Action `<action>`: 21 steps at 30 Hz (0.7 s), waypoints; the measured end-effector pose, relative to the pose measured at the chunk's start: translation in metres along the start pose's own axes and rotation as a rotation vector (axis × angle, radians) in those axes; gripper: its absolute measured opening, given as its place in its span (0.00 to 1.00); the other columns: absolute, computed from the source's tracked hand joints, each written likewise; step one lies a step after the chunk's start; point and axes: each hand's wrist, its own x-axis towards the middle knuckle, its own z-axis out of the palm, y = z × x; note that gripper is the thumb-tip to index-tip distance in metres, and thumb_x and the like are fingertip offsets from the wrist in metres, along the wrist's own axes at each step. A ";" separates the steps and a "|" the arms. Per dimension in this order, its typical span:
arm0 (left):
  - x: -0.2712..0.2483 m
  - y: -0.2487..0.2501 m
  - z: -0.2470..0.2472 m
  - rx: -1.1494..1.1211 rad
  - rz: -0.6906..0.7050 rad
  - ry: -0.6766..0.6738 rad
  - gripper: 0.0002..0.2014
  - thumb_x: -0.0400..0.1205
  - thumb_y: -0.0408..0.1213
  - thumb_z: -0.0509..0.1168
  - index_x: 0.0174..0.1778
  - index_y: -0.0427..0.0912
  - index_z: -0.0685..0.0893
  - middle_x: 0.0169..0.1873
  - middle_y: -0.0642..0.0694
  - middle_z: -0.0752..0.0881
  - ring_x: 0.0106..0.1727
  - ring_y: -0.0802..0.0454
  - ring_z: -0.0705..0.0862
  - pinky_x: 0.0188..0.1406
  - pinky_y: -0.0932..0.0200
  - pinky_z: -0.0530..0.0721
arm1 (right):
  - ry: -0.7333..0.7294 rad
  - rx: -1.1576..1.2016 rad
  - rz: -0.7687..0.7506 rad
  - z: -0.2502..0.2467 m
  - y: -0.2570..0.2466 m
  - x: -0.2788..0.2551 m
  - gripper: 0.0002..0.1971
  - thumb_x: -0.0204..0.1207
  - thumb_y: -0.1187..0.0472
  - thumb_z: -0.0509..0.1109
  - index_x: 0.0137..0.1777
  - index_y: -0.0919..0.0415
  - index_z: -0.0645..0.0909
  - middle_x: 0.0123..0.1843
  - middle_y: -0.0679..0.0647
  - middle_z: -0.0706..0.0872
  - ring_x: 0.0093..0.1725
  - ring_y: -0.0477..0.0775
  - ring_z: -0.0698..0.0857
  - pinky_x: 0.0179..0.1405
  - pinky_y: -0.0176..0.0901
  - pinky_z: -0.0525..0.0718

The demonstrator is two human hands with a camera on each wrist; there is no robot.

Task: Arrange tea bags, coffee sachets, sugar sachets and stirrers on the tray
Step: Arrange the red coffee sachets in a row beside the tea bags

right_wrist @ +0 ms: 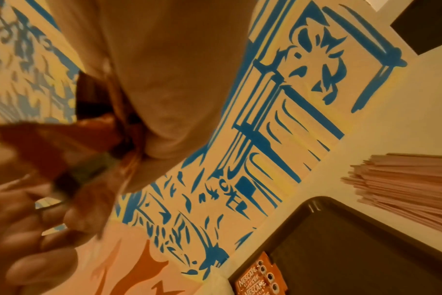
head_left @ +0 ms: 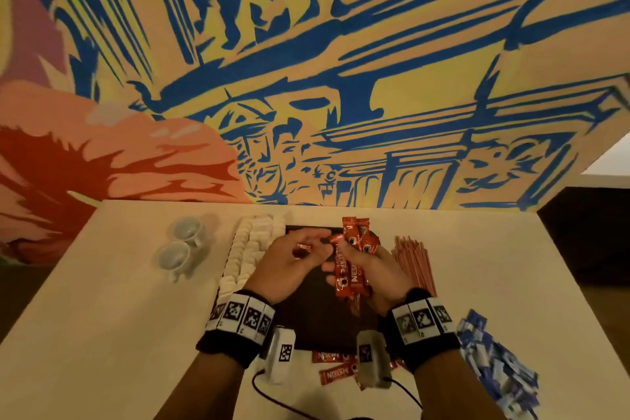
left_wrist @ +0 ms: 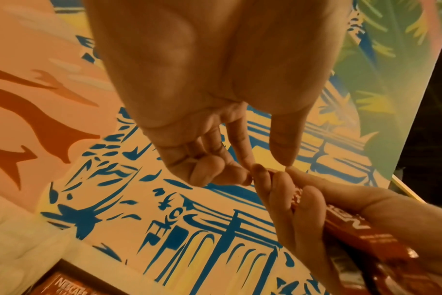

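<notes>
Both hands hover over the dark tray [head_left: 306,327] at the table's centre. My right hand [head_left: 344,266] grips a bundle of red coffee sachets [head_left: 354,259], held upright. My left hand [head_left: 320,242] pinches the end of one red sachet [head_left: 306,246] beside that bundle; the left wrist view shows my left hand [left_wrist: 267,163], thumb and forefinger meeting at the sachet tip [left_wrist: 274,170]. White sugar sachets [head_left: 245,249] lie left of the tray, pink stirrers [head_left: 412,262] to its right, blue tea bags [head_left: 494,361] at the near right. A few coffee sachets [right_wrist: 260,279] lie in the tray.
Two white cups [head_left: 180,245] stand at the far left of the table. Loose coffee sachets [head_left: 334,375] lie on the table by the tray's near edge. A painted wall [head_left: 341,78] rises right behind the table. Cables trail from the wrist cameras.
</notes>
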 end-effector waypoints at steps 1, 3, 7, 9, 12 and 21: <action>-0.004 0.007 0.000 -0.017 0.007 0.025 0.12 0.83 0.47 0.72 0.62 0.59 0.88 0.50 0.56 0.91 0.58 0.60 0.87 0.67 0.53 0.80 | -0.021 -0.010 0.001 0.003 -0.002 -0.006 0.13 0.84 0.60 0.71 0.64 0.66 0.84 0.58 0.71 0.90 0.51 0.62 0.93 0.45 0.52 0.94; -0.012 0.020 0.003 -0.045 0.031 0.078 0.08 0.84 0.43 0.72 0.58 0.56 0.91 0.49 0.54 0.91 0.55 0.57 0.88 0.65 0.51 0.82 | -0.064 -0.032 -0.001 0.007 -0.005 -0.016 0.15 0.84 0.58 0.71 0.66 0.67 0.83 0.58 0.71 0.90 0.52 0.63 0.93 0.45 0.53 0.94; -0.026 0.035 0.010 -0.111 0.030 0.160 0.04 0.83 0.36 0.72 0.50 0.47 0.91 0.43 0.48 0.92 0.47 0.49 0.91 0.57 0.44 0.87 | -0.097 -0.051 -0.026 0.010 -0.013 -0.033 0.18 0.83 0.56 0.71 0.67 0.67 0.84 0.58 0.70 0.91 0.52 0.64 0.92 0.49 0.56 0.94; -0.031 0.039 0.012 -0.119 0.024 0.216 0.03 0.83 0.36 0.72 0.48 0.48 0.91 0.42 0.49 0.92 0.45 0.50 0.91 0.50 0.49 0.85 | -0.126 -0.089 -0.035 0.007 -0.017 -0.042 0.20 0.82 0.55 0.71 0.67 0.68 0.83 0.59 0.69 0.91 0.54 0.65 0.91 0.52 0.57 0.93; -0.039 0.041 0.011 -0.169 -0.002 0.362 0.04 0.83 0.36 0.72 0.45 0.50 0.91 0.37 0.55 0.91 0.40 0.55 0.86 0.46 0.55 0.81 | -0.129 -0.156 -0.033 -0.001 -0.022 -0.056 0.15 0.82 0.58 0.73 0.63 0.67 0.85 0.57 0.65 0.92 0.52 0.62 0.92 0.47 0.53 0.93; -0.062 0.051 0.019 -0.405 -0.151 0.412 0.06 0.86 0.33 0.68 0.48 0.37 0.90 0.39 0.41 0.92 0.39 0.50 0.86 0.40 0.55 0.84 | 0.025 -0.285 -0.192 -0.013 -0.026 -0.067 0.06 0.80 0.66 0.76 0.54 0.65 0.84 0.30 0.52 0.80 0.26 0.48 0.77 0.23 0.38 0.75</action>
